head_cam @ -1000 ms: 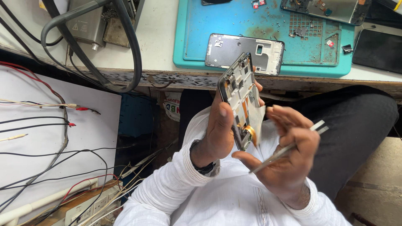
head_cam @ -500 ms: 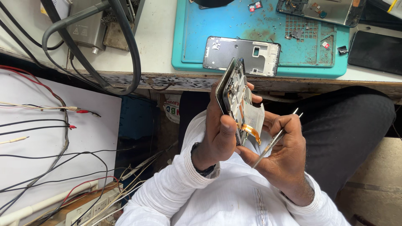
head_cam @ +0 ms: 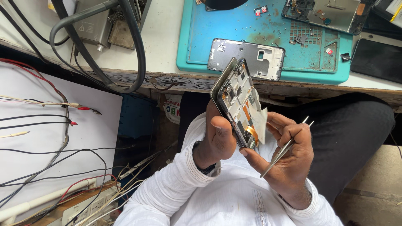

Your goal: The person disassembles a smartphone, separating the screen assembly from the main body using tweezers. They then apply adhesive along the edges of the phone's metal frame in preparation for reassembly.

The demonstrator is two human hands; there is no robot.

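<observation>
below bench edge (head_cam: 176,81), left hand (head_cam: 217,140) gripping opened phone (head_cam: 238,104), right hand (head_cam: 289,161) pinching tweezers (head_cam: 284,148)

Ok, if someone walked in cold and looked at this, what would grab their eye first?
Most likely the opened phone held upright at the centre, its bare circuitry and orange ribbon cable exposed, gripped by the left hand while the right hand touches its lower end and holds metal tweezers. Next, the bright blue work mat on the bench above, bearing a grey phone frame and scattered small parts. At far left, loose wires trail over a white board.
</observation>
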